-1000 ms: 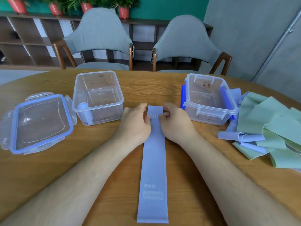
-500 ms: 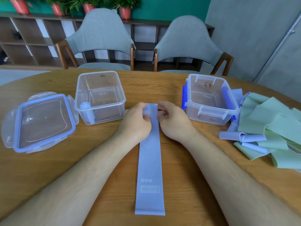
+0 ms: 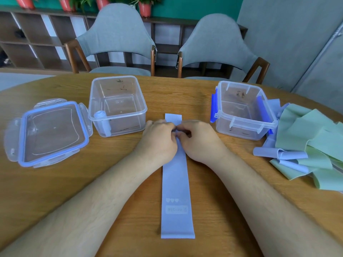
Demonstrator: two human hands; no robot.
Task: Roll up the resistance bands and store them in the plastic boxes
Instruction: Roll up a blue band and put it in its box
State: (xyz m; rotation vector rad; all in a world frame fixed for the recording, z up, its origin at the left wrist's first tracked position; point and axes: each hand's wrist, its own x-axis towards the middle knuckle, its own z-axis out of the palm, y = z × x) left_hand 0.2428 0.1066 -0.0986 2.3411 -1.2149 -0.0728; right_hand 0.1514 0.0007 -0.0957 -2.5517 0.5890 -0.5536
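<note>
**Step in hand:** start of the roll on one band. No turn of the roll is visible yet.

1. A loose lid (image 3: 53,132) lies flat on the wood-grain counter (image 3: 55,191). It is clear rigid plastic with a blue seal and clip tabs.
2. Just beside it stands the left box (image 3: 130,123), clear, hard-walled and round-cornered. One rolled band (image 3: 103,121) leans upright in its near left corner.
3. The left hand (image 3: 159,138) and right hand (image 3: 200,140) meet over the blue band (image 3: 176,182). The fingers of both hands are curled inward and pinch the strip near its far end. A short flat tab of the strip projects beyond the knuckles. The fingertips are hidden.
4. The blue band is a thin, matte, elastic strip. It lies flat between the forearms, with "MEDIUM" and three hearts printed near its near end.
5. The right box (image 3: 241,127) is clear with blue clips and appears empty.
6. A loose pile of bands (image 3: 311,145), green and blue, lies touching the box's right side, limp and creased.

**Next move (judgement):** turn the far tab over into a tight first turn. Roll toward the body with the edges aligned. The material probably springs open, so keep hold until the roll is boxed.
</note>
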